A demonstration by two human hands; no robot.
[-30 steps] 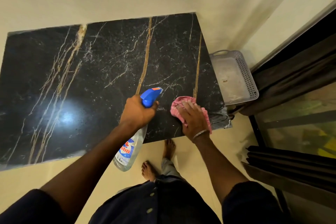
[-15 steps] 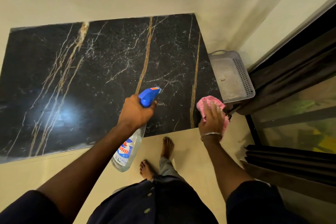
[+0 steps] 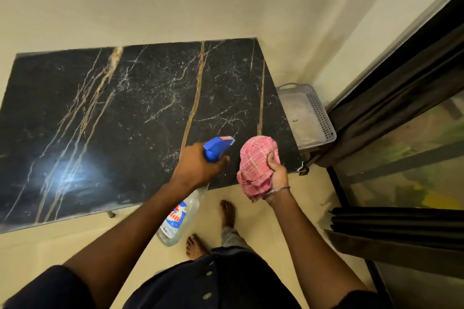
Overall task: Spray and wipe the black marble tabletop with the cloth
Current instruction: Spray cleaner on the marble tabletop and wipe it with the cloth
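Note:
The black marble tabletop [image 3: 130,118] with gold and white veins fills the middle of the view and reflects a light at its left. My left hand [image 3: 198,168] grips a clear spray bottle [image 3: 175,221] by its blue trigger head, over the table's near edge; the nozzle points right. My right hand [image 3: 277,170] holds a bunched pink checked cloth [image 3: 256,160] lifted above the table's near right corner, its palm turned left toward the bottle.
A grey perforated plastic basket [image 3: 321,113] sits on the floor just right of the table. Dark curtains [image 3: 401,98] and a glass door stand along the right. A cream wall runs behind the table. My bare feet [image 3: 227,213] stand near the table's front edge.
My right hand has slid the cloth from the tabletop rightward to the corner, then lifted it off the surface, bunched in the hand. The left hand with the bottle has stayed in place.

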